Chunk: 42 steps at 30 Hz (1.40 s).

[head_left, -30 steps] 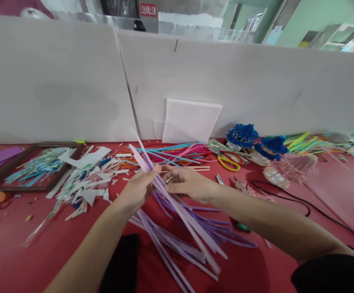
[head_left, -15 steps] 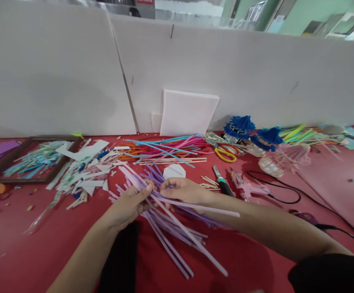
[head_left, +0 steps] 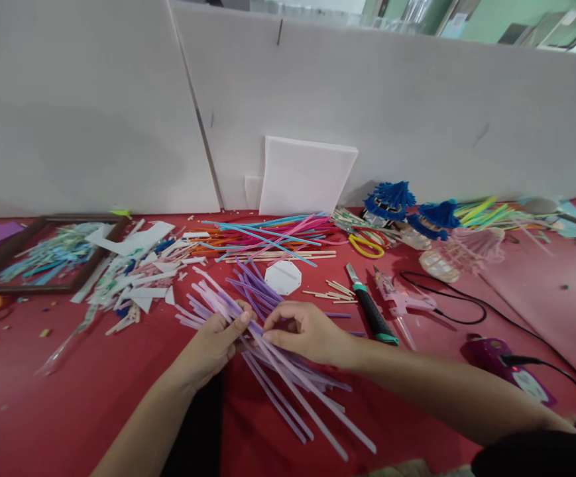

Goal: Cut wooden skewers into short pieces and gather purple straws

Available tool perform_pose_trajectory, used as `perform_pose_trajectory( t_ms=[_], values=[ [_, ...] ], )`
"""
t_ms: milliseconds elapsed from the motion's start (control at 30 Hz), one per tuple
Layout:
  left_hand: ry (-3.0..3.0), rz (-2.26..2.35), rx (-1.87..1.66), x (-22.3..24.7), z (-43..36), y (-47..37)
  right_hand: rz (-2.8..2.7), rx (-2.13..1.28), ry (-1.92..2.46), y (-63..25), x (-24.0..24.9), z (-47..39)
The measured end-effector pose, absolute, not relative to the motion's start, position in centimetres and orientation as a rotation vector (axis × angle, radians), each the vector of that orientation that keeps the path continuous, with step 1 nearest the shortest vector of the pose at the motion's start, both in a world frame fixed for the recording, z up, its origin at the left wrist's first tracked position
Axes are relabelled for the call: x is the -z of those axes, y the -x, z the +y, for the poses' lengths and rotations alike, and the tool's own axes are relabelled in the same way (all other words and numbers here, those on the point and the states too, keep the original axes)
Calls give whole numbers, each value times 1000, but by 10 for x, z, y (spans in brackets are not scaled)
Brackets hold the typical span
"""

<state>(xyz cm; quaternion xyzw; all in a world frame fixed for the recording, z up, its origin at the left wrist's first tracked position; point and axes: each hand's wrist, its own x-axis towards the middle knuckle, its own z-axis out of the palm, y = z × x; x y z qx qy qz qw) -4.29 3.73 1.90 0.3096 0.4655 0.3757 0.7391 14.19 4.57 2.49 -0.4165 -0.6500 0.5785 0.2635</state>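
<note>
My left hand (head_left: 218, 341) is closed around a loose bundle of pale purple pipe cleaners (head_left: 312, 387), thumb pressed on top. Their ends fan out to the upper left and lower right. Beside it, my right hand (head_left: 310, 331) has curled fingers, with thumb and forefinger pinched at the stems by the left fingertips; the exact contact is partly hidden. Darker purple pipe cleaners (head_left: 258, 291) lie on the red table just behind both hands. A white eight-sided piece (head_left: 284, 277) rests beyond the right hand.
To the right lie short wooden sticks (head_left: 340, 292), a utility knife (head_left: 370, 308), a pink glue gun (head_left: 400, 298) with its cord, and yellow-handled scissors (head_left: 367, 246). Paper scraps (head_left: 143, 285) and a brown frame (head_left: 81, 278) are at left. Blue pipe-cleaner pieces (head_left: 390, 202) stand behind.
A pale stem that stuck out rightward along my right forearm now slants down to the lower right with the others. My right hand has shifted slightly lower; its fingers stay at the bundle.
</note>
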Motion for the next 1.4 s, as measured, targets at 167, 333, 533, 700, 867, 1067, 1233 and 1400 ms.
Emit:
perform_pose_trajectory(
  t_ms=[167, 333, 533, 700, 867, 1067, 1233, 1400],
  values=[
    [-629, 1065, -845, -28, 36, 39, -2019, -1294, 1015, -144, -32, 35],
    [-624, 1100, -849, -34, 34, 38, -2159, -1003, 1026, -143, -34, 31],
    [-637, 1159, -873, -31, 32, 38, -2266, -805, 1089, -147, -24, 29],
    [-668, 1174, -859, -27, 31, 40, -2282, -889, 1144, -148, -25, 28],
    [-639, 1150, -835, -26, 25, 37, -2013, -1368, 1265, -152, -32, 39],
    [-388, 1254, -1036, -25, 23, 40, -2215, -733, 1549, -163, -21, 59],
    [-271, 1327, -1098, -27, 20, 51, -2414, -544, 1684, -168, -9, 63],
    [-166, 1269, -1105, -27, 20, 56, -2375, -322, 1394, -166, -10, 54]
  ],
)
